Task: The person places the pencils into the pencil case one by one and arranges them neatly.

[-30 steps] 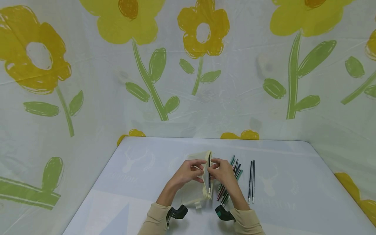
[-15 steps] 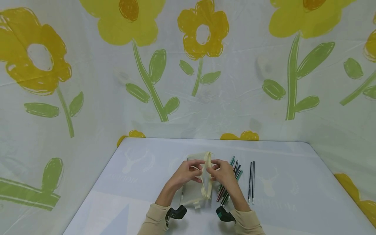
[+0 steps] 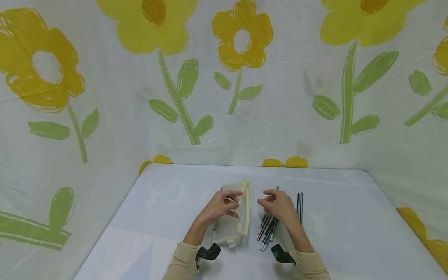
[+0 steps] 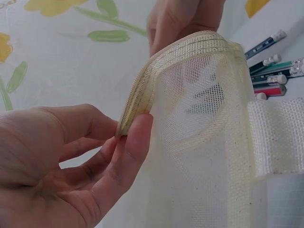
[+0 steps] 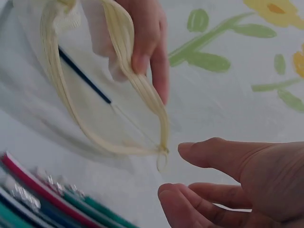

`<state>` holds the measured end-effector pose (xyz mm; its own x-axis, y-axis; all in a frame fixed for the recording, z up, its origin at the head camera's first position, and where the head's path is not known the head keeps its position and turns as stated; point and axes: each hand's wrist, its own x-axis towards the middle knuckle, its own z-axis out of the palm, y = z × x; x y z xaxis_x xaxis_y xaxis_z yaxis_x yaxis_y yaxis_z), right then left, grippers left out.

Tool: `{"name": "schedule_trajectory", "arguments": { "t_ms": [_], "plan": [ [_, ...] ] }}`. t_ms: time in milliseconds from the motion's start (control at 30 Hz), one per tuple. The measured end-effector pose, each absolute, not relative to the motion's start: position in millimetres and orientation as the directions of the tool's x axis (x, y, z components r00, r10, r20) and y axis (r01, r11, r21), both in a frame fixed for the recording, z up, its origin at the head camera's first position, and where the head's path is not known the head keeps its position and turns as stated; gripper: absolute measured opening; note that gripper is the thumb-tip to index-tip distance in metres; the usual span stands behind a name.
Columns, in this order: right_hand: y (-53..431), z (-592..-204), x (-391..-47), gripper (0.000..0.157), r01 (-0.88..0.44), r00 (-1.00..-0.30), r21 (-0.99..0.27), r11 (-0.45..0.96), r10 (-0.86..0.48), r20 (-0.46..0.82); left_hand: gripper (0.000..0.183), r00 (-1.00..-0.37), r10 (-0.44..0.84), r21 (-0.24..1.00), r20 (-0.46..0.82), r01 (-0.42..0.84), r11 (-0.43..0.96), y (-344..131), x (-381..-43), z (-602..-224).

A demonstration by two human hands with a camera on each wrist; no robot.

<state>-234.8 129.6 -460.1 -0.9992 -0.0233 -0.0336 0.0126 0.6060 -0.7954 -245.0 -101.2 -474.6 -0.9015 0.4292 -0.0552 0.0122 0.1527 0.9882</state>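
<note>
A cream mesh zip pouch [image 3: 227,227] lies on the table, its zipped mouth held apart. My left hand [image 3: 217,208] pinches one zipper edge [image 4: 135,102] between thumb and fingers. Inside the pouch, a dark pencil [image 5: 85,76] shows through the mouth in the right wrist view. My right hand [image 3: 280,206] hovers to the right of the pouch, over a pile of pencils [image 3: 267,233]. Its thumb and fingers are apart with nothing between them. Part of the pile is hidden under that hand in the head view.
Two dark pencils [image 3: 300,206] lie side by side to the right of the pile, partly covered by the right forearm. A fabric tab [image 4: 278,135] sticks out from the pouch's side. The white table [image 3: 350,217] meets a flower-print curtain [image 3: 280,116] behind.
The pencil in my right hand has gone into the pouch, and the hand has let go and moved right, away from the mouth. My left hand keeps its pinch on the zipper edge.
</note>
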Motion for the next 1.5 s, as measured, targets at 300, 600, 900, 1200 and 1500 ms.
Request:
{"name": "schedule_trajectory", "arguments": {
  "t_ms": [300, 600, 900, 1200, 1500],
  "plan": [
    [165, -458, -229, 0.052, 0.010, -0.999, -0.780, 0.626, -0.021, -0.030, 0.046, -0.894, 0.444, 0.988, -0.051, 0.019, 0.153, -103, -244, -474],
    [180, -464, -224, 0.051, 0.046, -0.999, -0.784, 0.619, 0.006, -0.054, 0.045, -0.897, 0.439, 0.989, -0.051, 0.017, 0.150, -102, -246, -474],
    [179, -471, -225, 0.055, 0.061, -0.998, -0.772, 0.632, 0.040, -0.046, 0.045, -0.897, 0.438, 0.985, -0.060, 0.019, 0.173, -101, -245, -473],
    [174, -481, -226, 0.058, 0.048, -0.998, -0.727, 0.685, 0.065, -0.005, 0.045, -0.898, 0.434, 0.983, -0.069, 0.013, 0.182, -100, -246, -474],
    [171, -485, -226, 0.059, 0.074, -0.996, -0.714, 0.696, 0.089, -0.017, 0.045, -0.902, 0.426, 0.982, -0.067, 0.015, 0.188, -100, -246, -478]
  ]
}}
